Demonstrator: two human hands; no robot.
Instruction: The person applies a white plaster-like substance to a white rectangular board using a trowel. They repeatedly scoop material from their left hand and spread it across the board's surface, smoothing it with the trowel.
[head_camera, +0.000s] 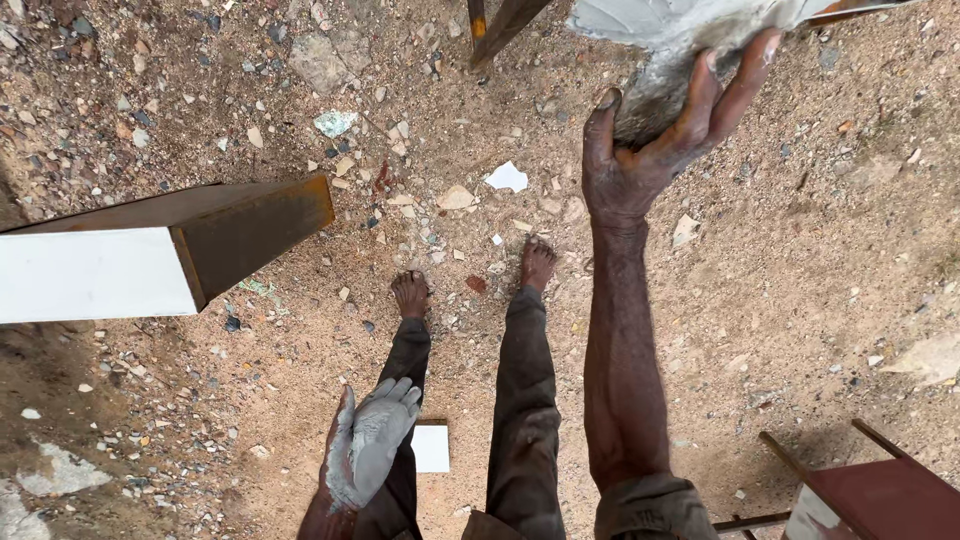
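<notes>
Overhead, a rusty steel beam (170, 250) with a white face jutted in from nine o'clock above the gravel ground (800, 260). At one o'clock, the right hand (660, 140) reached up, fingers curled under a lump of grey putty (660, 60). At six o'clock, the left hand (365, 450) hung half open, caked with putty, gripping nothing.

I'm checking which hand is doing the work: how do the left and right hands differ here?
The right hand is raised, fingers curled under a grey lump of putty; the left hand hangs low by the leg, holding nothing. The left is coated pale grey; the right looks mostly bare. Both are ungloved.
</notes>
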